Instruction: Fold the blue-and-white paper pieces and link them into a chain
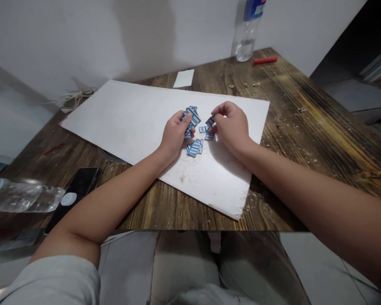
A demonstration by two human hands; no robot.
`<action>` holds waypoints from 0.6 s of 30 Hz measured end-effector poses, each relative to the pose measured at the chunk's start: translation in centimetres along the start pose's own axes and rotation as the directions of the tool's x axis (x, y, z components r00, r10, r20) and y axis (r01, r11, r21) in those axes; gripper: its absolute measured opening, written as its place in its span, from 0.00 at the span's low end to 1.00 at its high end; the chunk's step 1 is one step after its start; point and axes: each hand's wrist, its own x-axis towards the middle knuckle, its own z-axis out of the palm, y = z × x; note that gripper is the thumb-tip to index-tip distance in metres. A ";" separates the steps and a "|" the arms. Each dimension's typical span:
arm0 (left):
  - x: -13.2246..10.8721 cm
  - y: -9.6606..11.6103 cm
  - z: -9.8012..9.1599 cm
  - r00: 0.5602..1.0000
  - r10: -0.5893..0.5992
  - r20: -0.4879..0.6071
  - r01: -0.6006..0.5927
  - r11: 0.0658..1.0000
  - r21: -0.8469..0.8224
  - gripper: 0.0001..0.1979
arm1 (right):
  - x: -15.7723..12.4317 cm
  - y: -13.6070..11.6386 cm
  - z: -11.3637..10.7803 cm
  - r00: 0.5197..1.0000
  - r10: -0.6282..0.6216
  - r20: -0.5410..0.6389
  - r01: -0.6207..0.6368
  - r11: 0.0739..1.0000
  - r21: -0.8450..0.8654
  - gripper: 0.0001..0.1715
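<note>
Blue-edged cards point(194, 116): loosely bunched in the curled fingers of the left hand point(175, 133).
Right hand point(231, 125): thumb and forefinger pinch a darker card point(210, 121); a light edge grip should avoid creasing.
Small pile point(194, 148): thin, striped rectangles overlapping on the white board point(127, 114).
White board: flat, smooth, scuffed.
Surface point(298, 135): dark, grainy wood.

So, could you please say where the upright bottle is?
In the head view, the upright bottle stands on the table at the back right, left of the red stick.

Left fingers point(178, 115) curled, right fingers point(222, 108) pinched; forearms point(127, 187) angled inward.
</note>
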 end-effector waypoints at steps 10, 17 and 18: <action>0.1 -0.2 0.0 1.000 0.010 0.000 -0.010 1.000 0.018 0.14 | 0.3 0.2 0.1 0.986 -0.161 -0.051 0.157 0.984 -0.087 0.10; 0.0 -0.1 0.1 1.000 -0.002 -0.005 0.002 1.000 -0.010 0.13 | 0.2 0.0 0.1 0.989 -0.142 -0.034 0.138 0.985 -0.104 0.09; 0.0 -0.1 0.1 1.000 -0.004 -0.003 0.004 1.000 -0.012 0.13 | 0.2 -0.1 0.1 0.990 -0.135 -0.029 0.131 0.986 -0.104 0.09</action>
